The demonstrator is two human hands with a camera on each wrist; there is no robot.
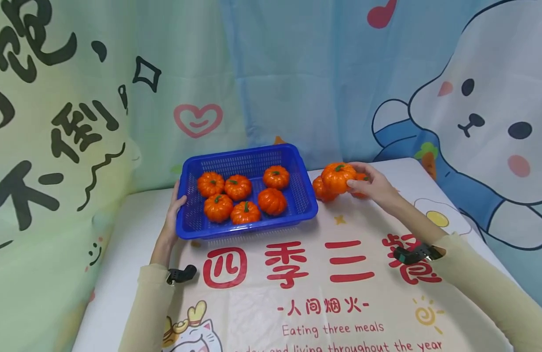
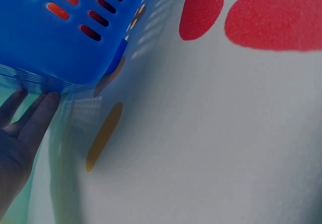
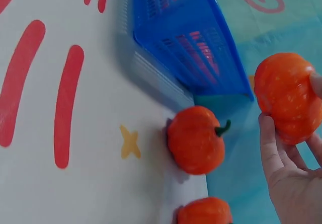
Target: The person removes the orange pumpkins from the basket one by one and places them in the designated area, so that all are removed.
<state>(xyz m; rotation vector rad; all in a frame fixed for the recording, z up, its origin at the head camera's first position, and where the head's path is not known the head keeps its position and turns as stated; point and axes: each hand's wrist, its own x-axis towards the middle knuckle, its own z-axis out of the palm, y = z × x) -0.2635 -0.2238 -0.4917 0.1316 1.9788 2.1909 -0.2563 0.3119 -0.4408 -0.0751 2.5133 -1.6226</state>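
Observation:
A blue plastic basket [image 1: 246,227] holds several small orange toy pumpkins [image 1: 218,208] with green stems. At its left side my left hand [image 1: 169,217] holds the basket, thumb at the rim. In the left wrist view the fingers [image 2: 43,116] touch the outer wall; the thumb is out of sight there. My right hand [image 1: 374,186] grips a pumpkin [image 1: 337,177] just right of the basket, raised above the table. Beneath and behind it are two more pumpkins, one near the basket [image 3: 196,141] and another [image 3: 205,213] partly hidden by the hand in the head view.
The table is covered by a printed cloth [image 1: 323,264] with red characters and English text. A patterned curtain [image 1: 284,73] hangs directly behind the table's back edge and along the left. Each wrist wears a dark strapped device [image 1: 418,254].

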